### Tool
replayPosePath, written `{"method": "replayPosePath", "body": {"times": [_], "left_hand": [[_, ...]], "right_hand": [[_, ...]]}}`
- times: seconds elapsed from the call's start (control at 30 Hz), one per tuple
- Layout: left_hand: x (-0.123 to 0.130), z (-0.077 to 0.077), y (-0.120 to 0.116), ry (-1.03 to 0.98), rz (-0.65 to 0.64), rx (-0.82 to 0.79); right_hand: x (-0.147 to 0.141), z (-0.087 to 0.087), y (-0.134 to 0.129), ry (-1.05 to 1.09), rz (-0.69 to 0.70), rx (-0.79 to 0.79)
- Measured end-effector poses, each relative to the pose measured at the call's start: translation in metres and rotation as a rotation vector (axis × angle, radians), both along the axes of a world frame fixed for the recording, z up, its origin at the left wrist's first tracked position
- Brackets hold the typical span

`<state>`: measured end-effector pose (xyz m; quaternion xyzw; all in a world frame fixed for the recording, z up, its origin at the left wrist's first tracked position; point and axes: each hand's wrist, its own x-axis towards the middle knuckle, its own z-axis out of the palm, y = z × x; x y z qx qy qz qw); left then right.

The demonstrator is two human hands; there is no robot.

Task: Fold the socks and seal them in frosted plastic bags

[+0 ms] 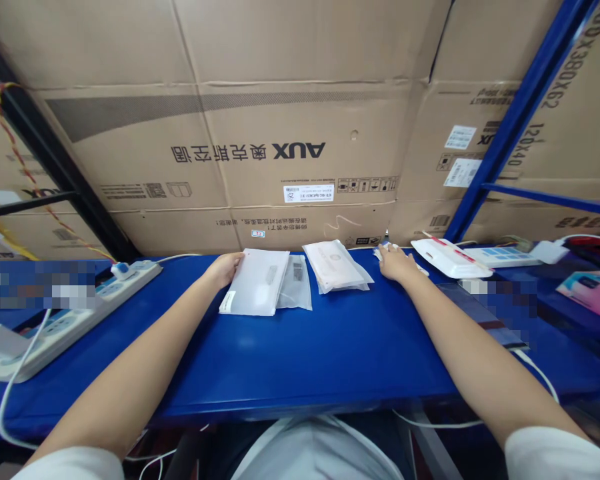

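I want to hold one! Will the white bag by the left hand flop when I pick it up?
It will probably bend and flop a little, because the frosted bag lies thin and flat. It looks light, and its smooth plastic might slide easily on the blue table.

Blue workbench (305, 360) front looks passable; plastic packets (333, 267) block farther back.

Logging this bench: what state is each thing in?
Clear plastic barcoded bag: lying flat, partly covered.
Frosted white plastic envelope: lying flat, overlapping the bag.
Left hand: open, on the envelope's corner.
Right hand: on a small white plastic piece.
Pale pink packet in clear film: lying flat.
White power strip: blue plug inserted.
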<state>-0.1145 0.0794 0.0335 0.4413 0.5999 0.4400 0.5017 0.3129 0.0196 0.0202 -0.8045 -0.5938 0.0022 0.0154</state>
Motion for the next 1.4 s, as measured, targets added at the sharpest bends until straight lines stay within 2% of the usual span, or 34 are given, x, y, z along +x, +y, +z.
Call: {"method": "replayPosePath", "body": {"times": [0.1, 0.23, 0.3, 0.37, 0.43, 0.5, 0.57, 0.67, 0.8, 0.9, 1.0, 1.07, 1.13, 1.2, 1.3, 1.4], "left_hand": [[-0.009, 0.001, 0.002, 0.15, 0.066, 0.063], [-0.026, 0.003, -0.002, 0.416, 0.227, 0.152], [-0.029, 0.004, -0.008, 0.658, 0.27, 0.224], [-0.026, 0.004, -0.012, 0.996, 0.241, 0.296], [-0.017, 0.002, -0.014, 1.271, 0.122, 0.287], [-0.006, -0.002, -0.013, 1.347, -0.017, 0.199], [0.005, -0.009, -0.011, 1.346, -0.114, 0.108], [0.014, -0.02, -0.01, 1.34, -0.156, 0.008], [0.008, -0.025, -0.009, 1.319, -0.144, -0.08], [-0.002, -0.025, -0.008, 1.3, -0.103, -0.049], [-0.006, -0.023, -0.009, 1.283, -0.02, 0.064], [-0.003, -0.021, -0.01, 1.261, 0.032, 0.21], [0.002, -0.018, -0.011, 1.227, 0.023, 0.373], [0.011, -0.016, -0.013, 1.156, -0.07, 0.54], [0.029, -0.014, -0.023, 1.007, -0.293, 0.762], [0.047, -0.012, -0.039, 0.892, -0.433, 0.81]], "right_hand": [[-0.007, -0.001, -0.002, 0.042, 0.009, -0.052], [-0.009, -0.003, -0.003, 0.074, -0.039, -0.083], [-0.008, -0.005, -0.001, 0.084, -0.06, -0.065], [-0.006, -0.006, 0.001, 0.093, -0.093, -0.047], [-0.004, -0.007, 0.004, 0.102, -0.147, -0.047], [-0.002, -0.009, 0.006, 0.106, -0.206, -0.058], [0.002, -0.012, 0.009, 0.103, -0.236, -0.052], [0.008, -0.015, 0.011, 0.1, -0.247, -0.019], [0.013, -0.017, 0.011, 0.108, -0.265, -0.018], [0.013, -0.014, 0.008, 0.113, -0.275, 0.028], [0.01, -0.007, 0.006, 0.173, -0.22, 0.201], [0.004, -0.001, 0.006, 0.297, -0.109, 0.341], [-0.008, 0.003, 0.006, 0.434, 0.021, 0.4], [-0.023, 0.003, 0.007, 0.517, 0.104, 0.355], [-0.047, -0.001, 0.006, 0.609, 0.19, 0.26], [-0.065, -0.001, 0.001, 0.647, 0.248, 0.267]]}}
